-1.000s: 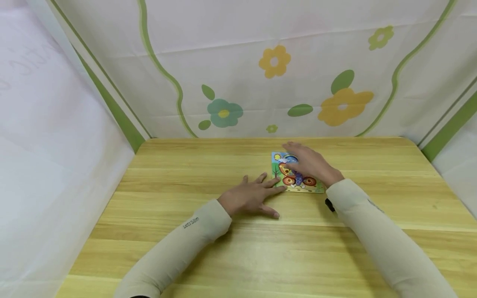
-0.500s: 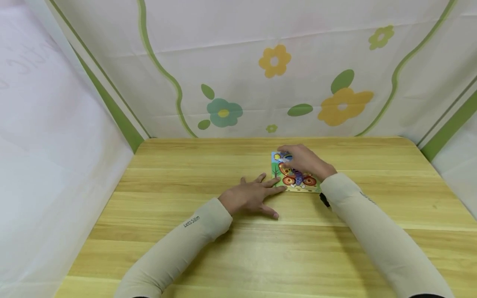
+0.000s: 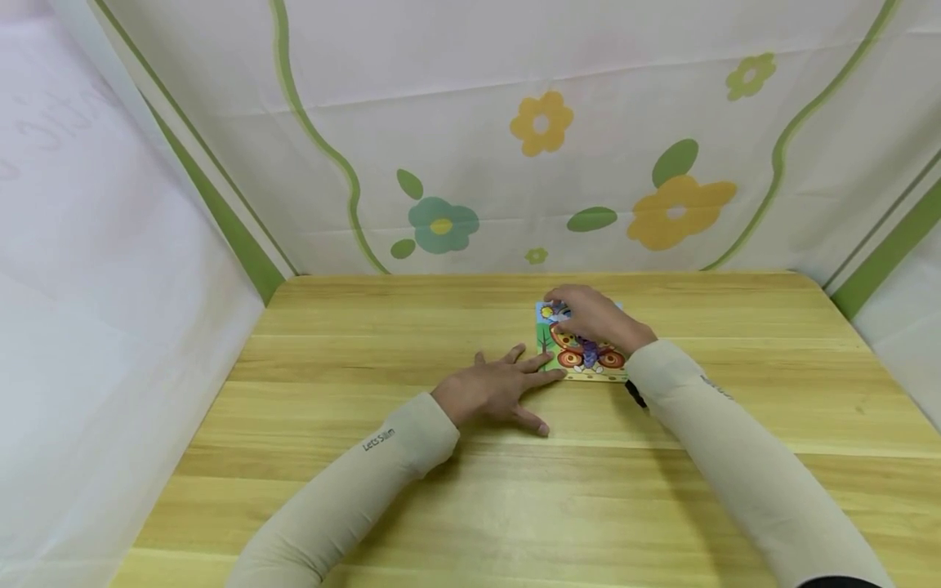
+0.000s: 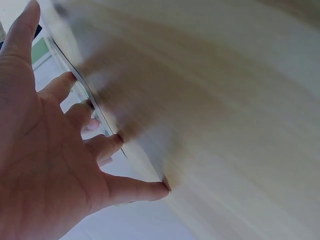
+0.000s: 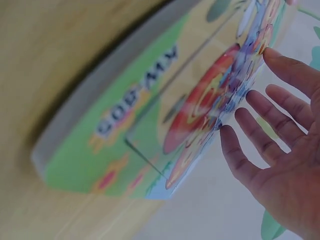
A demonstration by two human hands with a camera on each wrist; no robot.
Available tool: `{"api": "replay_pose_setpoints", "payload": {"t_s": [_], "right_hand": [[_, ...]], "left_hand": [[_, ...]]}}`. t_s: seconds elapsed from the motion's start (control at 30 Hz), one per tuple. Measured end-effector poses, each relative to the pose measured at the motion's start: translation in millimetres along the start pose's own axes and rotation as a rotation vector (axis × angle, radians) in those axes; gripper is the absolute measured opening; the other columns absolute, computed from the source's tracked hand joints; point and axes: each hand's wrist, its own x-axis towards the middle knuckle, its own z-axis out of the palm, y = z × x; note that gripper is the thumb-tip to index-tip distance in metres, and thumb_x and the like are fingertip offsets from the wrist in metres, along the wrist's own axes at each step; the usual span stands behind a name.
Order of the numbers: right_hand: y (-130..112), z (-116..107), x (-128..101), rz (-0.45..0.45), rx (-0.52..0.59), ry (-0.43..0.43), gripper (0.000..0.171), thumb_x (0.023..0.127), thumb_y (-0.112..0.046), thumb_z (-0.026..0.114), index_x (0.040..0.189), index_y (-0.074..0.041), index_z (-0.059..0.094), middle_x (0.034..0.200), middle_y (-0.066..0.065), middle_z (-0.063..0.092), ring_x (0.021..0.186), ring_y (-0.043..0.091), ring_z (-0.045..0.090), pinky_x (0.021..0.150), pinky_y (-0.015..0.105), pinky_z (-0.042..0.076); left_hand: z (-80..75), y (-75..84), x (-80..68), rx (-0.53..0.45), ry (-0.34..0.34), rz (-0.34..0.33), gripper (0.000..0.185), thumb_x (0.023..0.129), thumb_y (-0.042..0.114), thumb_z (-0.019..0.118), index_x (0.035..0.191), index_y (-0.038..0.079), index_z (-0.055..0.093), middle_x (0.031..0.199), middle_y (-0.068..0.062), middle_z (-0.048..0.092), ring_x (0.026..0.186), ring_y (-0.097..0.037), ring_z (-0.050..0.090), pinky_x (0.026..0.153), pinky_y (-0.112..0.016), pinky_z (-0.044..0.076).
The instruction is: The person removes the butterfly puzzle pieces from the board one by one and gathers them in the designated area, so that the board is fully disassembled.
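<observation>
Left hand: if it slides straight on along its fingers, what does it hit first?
The puzzle board. The left hand lies flat on the table, fingers aimed at the board's near left corner, fingertips about touching it; exact contact is unclear.

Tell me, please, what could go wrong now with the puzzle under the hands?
1. Only the fingertips of the left hand touch the near left corner of the puzzle, so it could slide on the smooth table.
2. The right hand covers the far part, so the person sees little there and may shift a piece.
</observation>
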Motion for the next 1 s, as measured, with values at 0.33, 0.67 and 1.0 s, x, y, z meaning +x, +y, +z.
{"api": "replay_pose_setpoints", "payload": {"t_s": [0.33, 0.67, 1.0], "right_hand": [[0, 0, 6, 0.011, 0.036, -0.037, 0.060, 0.097, -0.011, 0.075, 0.150, 0.002, 0.051, 0.144, 0.023, 0.061, 0.134, 0.043, 0.057, 0.110, 0.060, 0.048], [-1, -2, 10, 0.028, 0.044, -0.091, 0.052, 0.098, -0.006, 0.070, 0.147, 0.002, 0.054, 0.143, 0.024, 0.057, 0.135, 0.044, 0.050, 0.107, 0.060, 0.048], [0, 0, 12, 0.012, 0.059, -0.119, 0.052, 0.098, -0.003, 0.067, 0.147, 0.004, 0.052, 0.145, 0.027, 0.050, 0.134, 0.045, 0.048, 0.107, 0.061, 0.047]], "left_hand": [[0.7, -1.2, -0.1, 0.027, -0.010, -0.018, 0.093, 0.090, 0.075, 0.061, 0.165, 0.053, 0.010, 0.176, 0.022, -0.005, 0.166, -0.023, -0.004, 0.124, -0.075, 0.012], [1.4, 0.5, 2.0, 0.053, -0.027, -0.025, 0.094, 0.090, 0.076, 0.060, 0.165, 0.053, 0.007, 0.175, 0.024, -0.009, 0.166, -0.021, -0.006, 0.123, -0.076, 0.012], [0.6, 1.4, 1.3, 0.043, -0.029, -0.029, 0.095, 0.090, 0.074, 0.062, 0.165, 0.054, 0.007, 0.175, 0.024, -0.009, 0.166, -0.021, -0.006, 0.123, -0.076, 0.011]]}}
